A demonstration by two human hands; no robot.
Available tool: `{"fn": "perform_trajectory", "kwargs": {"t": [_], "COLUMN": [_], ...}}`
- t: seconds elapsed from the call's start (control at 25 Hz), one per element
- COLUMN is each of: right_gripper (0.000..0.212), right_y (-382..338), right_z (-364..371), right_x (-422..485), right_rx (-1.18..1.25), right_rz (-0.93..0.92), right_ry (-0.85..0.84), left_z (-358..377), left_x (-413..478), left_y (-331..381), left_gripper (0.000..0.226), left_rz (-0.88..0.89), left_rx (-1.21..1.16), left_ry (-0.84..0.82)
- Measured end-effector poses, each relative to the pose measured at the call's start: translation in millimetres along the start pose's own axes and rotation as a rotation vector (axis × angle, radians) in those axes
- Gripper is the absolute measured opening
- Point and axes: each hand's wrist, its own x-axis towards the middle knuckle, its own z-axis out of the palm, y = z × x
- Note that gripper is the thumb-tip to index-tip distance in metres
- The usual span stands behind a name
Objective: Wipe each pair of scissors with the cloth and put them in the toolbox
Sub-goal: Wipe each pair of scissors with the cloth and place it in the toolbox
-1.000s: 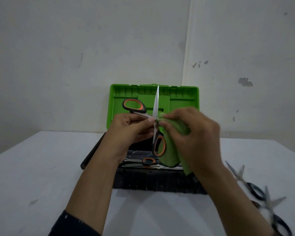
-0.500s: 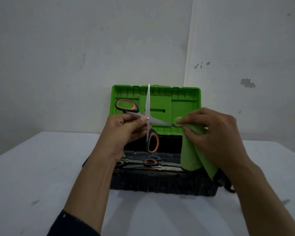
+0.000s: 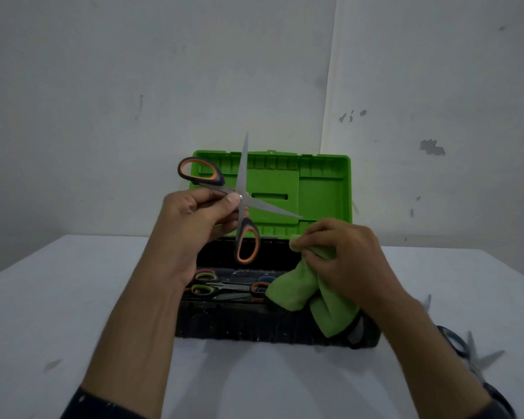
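We look down at 2 bare hands raised over a white table point(image 3: 58, 313). The left hand point(image 3: 194, 219) pinches a pair of orange-and-black scissors point(image 3: 266, 206) at the pivot, thumb and fingers curled around the metal just beside the screw. The scissors are spread wide open in the air above the toolbox: 1 blade points straight up, the other slants down to the right, and the 2 handle loops hang out to the upper left and straight below. The right hand point(image 3: 345, 261) grips a green cloth point(image 3: 291, 291), its fingers bunched on the top fold, and the rest of the cloth drapes down over the front right of the box. The cloth sits just below and to the right of the slanted blade tip, not touching it. The toolbox base point(image 3: 254, 325) is black, and its green lid point(image 3: 321, 189) stands open against the wall. Inside the base lie several other scissors point(image 3: 221, 287) with coloured handles. More dark-handled scissors point(image 3: 472, 355) lie on the table at the far right, blurred and partly hidden by the right forearm.
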Motion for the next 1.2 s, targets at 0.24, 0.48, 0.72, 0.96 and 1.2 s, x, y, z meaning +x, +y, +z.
{"fn": "perform_trajectory", "kwargs": {"t": [0.24, 0.48, 0.72, 0.96, 1.2], "right_gripper": [0.021, 0.023, 0.020, 0.019, 0.020], "right_y": [-13.7, -36.9, -3.4, -6.4, -25.7], "right_z": [-29.5, 11.4, -11.3, -29.2, 18.0], "right_x": [8.1, 6.4, 4.9, 7.8, 2.7], "right_rx": [0.145, 0.024, -0.002, 0.076, 0.013], "right_rz": [0.024, -0.148, -0.049, -0.100, -0.235], "right_ry": [0.276, 0.291, -0.019, 0.221, 0.334], "left_z": [-2.7, 12.7, -0.7, 8.0, 13.3], "left_x": [2.4, -1.6, 5.0, 1.3, -6.6], "left_y": [-3.3, -9.6, -15.4, -18.7, -14.7], "left_gripper": [0.010, 0.008, 0.011, 0.012, 0.011], "left_rz": [-0.028, -0.042, -0.078, -0.118, -0.003], "left_rx": [0.080, 0.104, 0.122, 0.227, 0.307], "left_ry": [-0.021, -0.079, -0.031, -0.187, -0.328]}}
